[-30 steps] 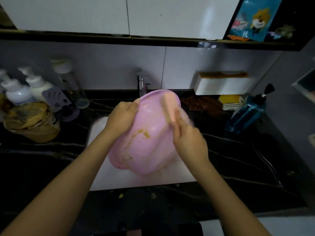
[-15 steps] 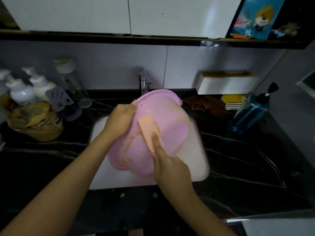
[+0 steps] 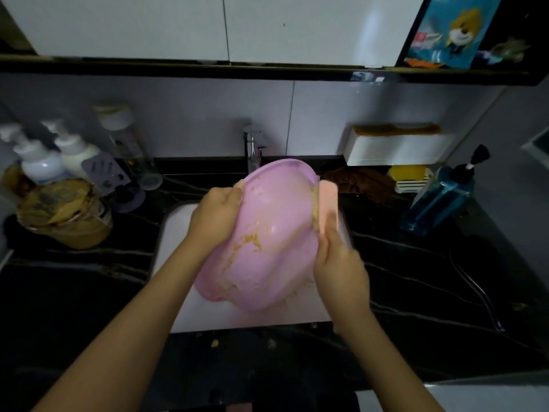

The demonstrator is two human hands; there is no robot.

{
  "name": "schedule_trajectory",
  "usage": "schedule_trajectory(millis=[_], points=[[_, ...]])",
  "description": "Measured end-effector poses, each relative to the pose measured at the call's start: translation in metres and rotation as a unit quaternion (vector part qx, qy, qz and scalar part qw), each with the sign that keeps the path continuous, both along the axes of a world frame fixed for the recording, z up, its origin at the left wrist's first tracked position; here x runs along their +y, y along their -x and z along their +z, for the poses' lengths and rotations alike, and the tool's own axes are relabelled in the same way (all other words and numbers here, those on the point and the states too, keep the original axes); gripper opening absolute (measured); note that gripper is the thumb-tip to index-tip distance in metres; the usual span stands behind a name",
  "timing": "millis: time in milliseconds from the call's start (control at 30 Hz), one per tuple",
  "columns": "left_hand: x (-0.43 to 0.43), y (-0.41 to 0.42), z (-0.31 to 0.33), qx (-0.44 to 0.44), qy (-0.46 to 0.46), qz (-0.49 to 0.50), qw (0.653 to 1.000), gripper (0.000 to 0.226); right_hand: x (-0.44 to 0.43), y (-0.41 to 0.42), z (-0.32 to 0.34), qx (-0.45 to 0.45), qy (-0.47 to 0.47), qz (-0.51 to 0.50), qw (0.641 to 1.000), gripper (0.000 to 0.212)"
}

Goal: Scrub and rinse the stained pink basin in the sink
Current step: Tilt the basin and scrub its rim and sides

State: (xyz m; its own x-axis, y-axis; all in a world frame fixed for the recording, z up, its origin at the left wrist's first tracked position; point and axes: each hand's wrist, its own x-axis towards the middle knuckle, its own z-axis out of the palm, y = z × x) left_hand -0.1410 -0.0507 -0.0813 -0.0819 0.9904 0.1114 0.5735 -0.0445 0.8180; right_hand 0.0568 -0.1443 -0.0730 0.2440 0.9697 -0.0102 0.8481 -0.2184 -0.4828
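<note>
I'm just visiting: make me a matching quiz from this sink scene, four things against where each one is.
Things:
1 pink basin
2 sponge
3 blue pump bottle
4 tap

Places:
a on the counter, right of the sink
b tilted above the sink
c behind the sink, by the wall
d in the right hand, against the basin's right rim

Pairs: 1-b, 2-d, 3-a, 4-c

Basin (image 3: 267, 227): smooth semi-gloss pink plastic, smeared with grainy yellow-brown residue; sponge (image 3: 326, 200) matt pink foam. Worktop (image 3: 416, 269): polished black veined stone; sink (image 3: 175, 230) white, smooth, glossy. Tap (image 3: 253, 150) at the worktop's rear edge: polished metal; brown cloth (image 3: 362, 184) near it, matt.
</note>
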Motion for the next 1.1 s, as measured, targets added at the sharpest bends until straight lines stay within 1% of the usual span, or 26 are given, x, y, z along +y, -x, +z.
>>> schedule_trajectory(millis=[67, 100, 133, 167, 200, 233, 267, 300, 333, 367, 433, 467, 500, 533, 600, 633, 667, 767, 800, 833, 900, 933, 967, 1033, 1100], points=[[0.003, -0.002, 0.002, 0.009, -0.006, -0.002, 1.000, 0.055, -0.028, 0.014, -0.005, -0.028, -0.029, 0.097, 0.994, 0.056], [0.004, -0.002, 0.003, 0.008, -0.010, -0.004, 1.000, 0.055, -0.028, 0.020, -0.006, -0.030, -0.037, 0.145, 0.988, 0.057], [0.004, -0.003, 0.003, 0.010, -0.011, -0.004, 1.000, 0.055, -0.019, 0.022, -0.006, -0.035, -0.042, 0.168, 0.984, 0.057], [0.003, -0.004, 0.004, 0.018, -0.007, -0.004, 1.000, 0.055, -0.004, 0.022, -0.005, -0.025, -0.029, 0.152, 0.988, 0.055], [0.002, -0.005, 0.004, 0.025, -0.004, -0.004, 1.000, 0.055, 0.012, 0.019, -0.006, 0.016, -0.024, 0.098, 0.995, 0.052], [0.001, -0.006, 0.004, 0.029, -0.004, -0.006, 1.000, 0.055, 0.023, 0.013, -0.008, 0.078, -0.036, 0.033, 0.996, 0.051], [0.000, -0.004, 0.002, 0.034, -0.006, -0.006, 0.999, 0.055, 0.026, 0.009, -0.010, 0.133, -0.054, -0.026, 0.989, 0.049], [0.000, -0.003, 0.002, 0.036, -0.007, -0.004, 0.999, 0.055, 0.020, 0.011, -0.008, 0.165, -0.056, -0.056, 0.983, 0.049], [0.002, -0.004, 0.003, 0.035, -0.004, -0.004, 0.999, 0.054, 0.009, 0.014, -0.007, 0.159, -0.053, -0.044, 0.985, 0.049], [0.002, -0.004, 0.005, 0.033, -0.002, -0.005, 0.999, 0.054, -0.002, 0.023, -0.007, 0.139, -0.057, 0.007, 0.989, 0.051], [0.005, -0.003, 0.003, 0.018, -0.005, -0.012, 1.000, 0.052, -0.010, 0.040, 0.000, 0.104, -0.043, 0.135, 0.984, 0.055], [0.004, -0.004, 0.003, 0.014, -0.004, -0.019, 1.000, 0.052, -0.003, 0.040, 0.002, 0.088, -0.034, 0.152, 0.984, 0.054], [0.002, -0.006, 0.002, 0.014, -0.002, -0.028, 1.000, 0.052, 0.009, 0.035, 0.001, 0.088, -0.028, 0.130, 0.987, 0.052], [0.000, -0.008, 0.001, 0.017, -0.001, -0.032, 0.999, 0.052, 0.022, 0.025, 0.000, 0.107, -0.031, 0.081, 0.990, 0.050], [0.001, -0.008, 0.000, 0.024, 0.000, -0.025, 0.999, 0.053, 0.033, 0.003, -0.001, 0.166, -0.050, -0.021, 0.985, 0.048], [0.002, -0.007, 0.001, 0.026, 0.004, -0.020, 0.999, 0.054, 0.026, -0.002, 0.002, 0.167, -0.049, -0.035, 0.984, 0.048], [0.004, -0.006, 0.003, 0.022, 0.005, -0.019, 1.000, 0.055, 0.017, -0.001, 0.003, 0.148, -0.042, -0.018, 0.988, 0.049], [0.007, -0.002, 0.001, 0.014, 0.000, -0.018, 1.000, 0.054, -0.002, 0.015, 0.012, 0.065, -0.003, 0.131, 0.989, 0.051], [0.005, -0.002, 0.000, 0.013, -0.004, -0.019, 1.000, 0.053, 0.005, 0.013, 0.014, 0.041, 0.003, 0.146, 0.988, 0.051], [0.004, -0.004, -0.001, 0.014, -0.008, -0.021, 1.000, 0.053, 0.018, 0.006, 0.015, 0.030, 0.004, 0.132, 0.991, 0.050], [0.001, -0.006, -0.002, 0.016, -0.007, -0.022, 1.000, 0.054, 0.043, -0.012, 0.021, 0.053, 0.009, 0.061, 0.997, 0.048], [0.001, -0.007, -0.002, 0.016, -0.003, -0.019, 1.000, 0.055, 0.048, -0.019, 0.025, 0.054, 0.017, 0.043, 0.997, 0.047], [0.002, -0.006, 0.000, 0.016, 0.002, -0.014, 1.000, 0.057, 0.048, -0.020, 0.030, 0.044, 0.025, 0.049, 0.998, 0.047], [0.005, -0.004, 0.000, 0.014, 0.011, -0.006, 1.000, 0.062, 0.040, -0.011, 0.041, 0.001, 0.027, 0.133, 0.991, 0.047], [0.004, -0.005, 0.001, 0.025, 0.017, -0.002, 1.000, 0.061, 0.031, -0.001, 0.048, -0.061, 0.030, 0.230, 0.971, 0.050]])
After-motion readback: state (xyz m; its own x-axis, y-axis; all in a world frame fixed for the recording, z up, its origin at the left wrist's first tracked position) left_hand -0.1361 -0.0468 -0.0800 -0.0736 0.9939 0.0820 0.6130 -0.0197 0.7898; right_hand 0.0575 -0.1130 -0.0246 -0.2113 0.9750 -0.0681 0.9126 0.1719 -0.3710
